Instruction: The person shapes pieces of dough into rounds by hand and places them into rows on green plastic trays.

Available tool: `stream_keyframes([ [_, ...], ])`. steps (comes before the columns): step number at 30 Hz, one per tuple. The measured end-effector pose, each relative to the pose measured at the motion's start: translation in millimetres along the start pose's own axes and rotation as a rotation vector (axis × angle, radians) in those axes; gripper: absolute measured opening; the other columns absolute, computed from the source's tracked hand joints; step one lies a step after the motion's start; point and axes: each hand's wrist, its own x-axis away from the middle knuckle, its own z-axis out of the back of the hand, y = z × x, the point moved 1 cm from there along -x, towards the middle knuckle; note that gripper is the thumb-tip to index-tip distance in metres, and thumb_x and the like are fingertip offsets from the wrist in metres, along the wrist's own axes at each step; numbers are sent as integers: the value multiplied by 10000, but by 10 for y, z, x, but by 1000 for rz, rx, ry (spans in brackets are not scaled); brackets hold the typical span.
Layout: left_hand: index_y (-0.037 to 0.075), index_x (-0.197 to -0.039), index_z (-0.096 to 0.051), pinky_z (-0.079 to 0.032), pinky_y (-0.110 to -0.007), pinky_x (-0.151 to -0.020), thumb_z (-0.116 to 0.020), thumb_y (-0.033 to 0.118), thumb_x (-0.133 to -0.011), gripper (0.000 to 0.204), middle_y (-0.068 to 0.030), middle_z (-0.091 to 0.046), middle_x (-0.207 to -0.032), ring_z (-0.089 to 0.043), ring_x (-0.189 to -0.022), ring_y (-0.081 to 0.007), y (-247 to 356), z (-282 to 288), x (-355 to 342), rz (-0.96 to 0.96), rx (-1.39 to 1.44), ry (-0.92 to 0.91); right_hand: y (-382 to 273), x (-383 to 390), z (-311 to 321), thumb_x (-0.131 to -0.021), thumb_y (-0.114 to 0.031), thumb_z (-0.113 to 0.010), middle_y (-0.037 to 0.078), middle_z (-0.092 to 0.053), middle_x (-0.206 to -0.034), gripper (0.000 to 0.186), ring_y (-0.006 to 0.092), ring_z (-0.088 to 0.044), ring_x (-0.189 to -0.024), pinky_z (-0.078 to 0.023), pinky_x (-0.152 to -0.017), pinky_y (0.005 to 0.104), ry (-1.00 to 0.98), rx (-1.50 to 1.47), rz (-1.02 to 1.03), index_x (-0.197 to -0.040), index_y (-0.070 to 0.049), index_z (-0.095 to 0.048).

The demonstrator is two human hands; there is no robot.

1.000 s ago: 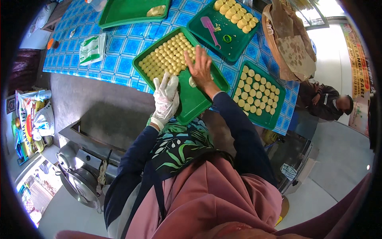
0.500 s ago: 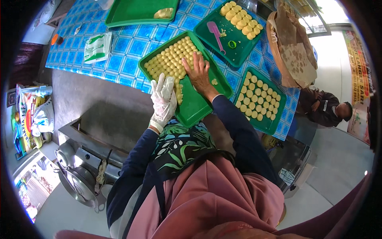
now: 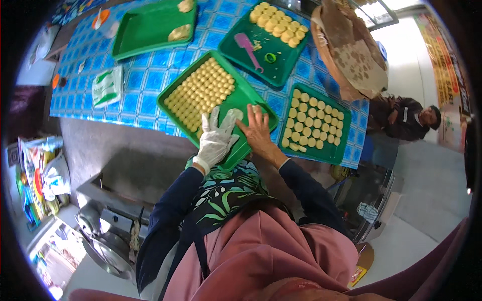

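Observation:
A green tray [image 3: 252, 97] lies slantwise on the blue checked tablecloth [image 3: 140, 80], most of it filled with close rows of small yellow dough pieces [image 3: 201, 93]. My left hand [image 3: 216, 139], in a white glove, lies flat with spread fingers on the tray's near corner, beside the last rows. My bare right hand [image 3: 257, 129] rests next to it on the bare part of the tray, its fingertips touching a small yellow piece. Neither hand grips anything.
To the right sits a second green tray [image 3: 346, 151] of yellow rounds. Farther off, another tray [image 3: 236, 40] carries a pink scraper [image 3: 249, 50], and a fourth tray [image 3: 145, 30] has dough lumps. A round woven tray [image 3: 351, 50] and a seated person [image 3: 406, 118] are at the right. A white-green packet [image 3: 107, 86] lies left.
My right hand has slid back from the middle of the tray toward its near corner, close beside my gloved left hand. The view has shifted slightly.

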Motion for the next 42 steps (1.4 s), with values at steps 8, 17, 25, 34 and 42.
stream_keyframes([
  [8, 52, -1171, -631, -465, -472, -567, -644, 191, -968, 246, -132, -575, -751, -599, -664, -363, -30, -157, -21, 262, 41, 397, 1571, -1133, 484, -840, 9, -663, 231, -689, -908, 250, 432, -646, -882, -503, -797, 501, 617, -382, -404, -1089, -4, -685],
  [17, 22, -1224, -628, -441, -487, -597, -626, 248, -980, 333, -150, -603, -826, -611, -735, -350, 117, -517, -186, 378, -88, 228, 2764, -2265, 192, -810, -258, -840, 237, -699, -1072, 505, 439, -650, -1048, -537, -863, 541, 500, -70, -645, -1229, -46, -655],
  [25, 81, -870, -718, -463, -511, -664, -713, 245, -913, 169, -166, -626, -767, -624, -774, -380, 230, -400, -239, 660, 378, 459, 3090, -2347, -25, -819, -376, -809, 228, -718, -1101, 634, 442, -685, -1021, -543, -888, 539, 381, -2, -676, -1353, -95, -615],
  [34, 25, -793, -688, -505, -491, -682, -676, 255, -842, 235, -219, -667, -766, -647, -731, -411, 171, -344, -437, 765, 618, 304, 3245, -2258, 117, -826, -212, -808, 238, -727, -1096, 580, 394, -702, -1006, -555, -899, 464, 729, -172, -582, -1317, 33, -617],
  [42, 12, -879, -710, -507, -476, -704, -597, 85, -875, 134, -232, -678, -811, -668, -741, -388, 214, -423, -401, 648, 852, 617, 806, -828, 538, -864, -130, -823, 19, -676, -970, 622, 87, -609, -797, -526, -702, 243, 365, -1450, -634, -1426, -24, -577],
])
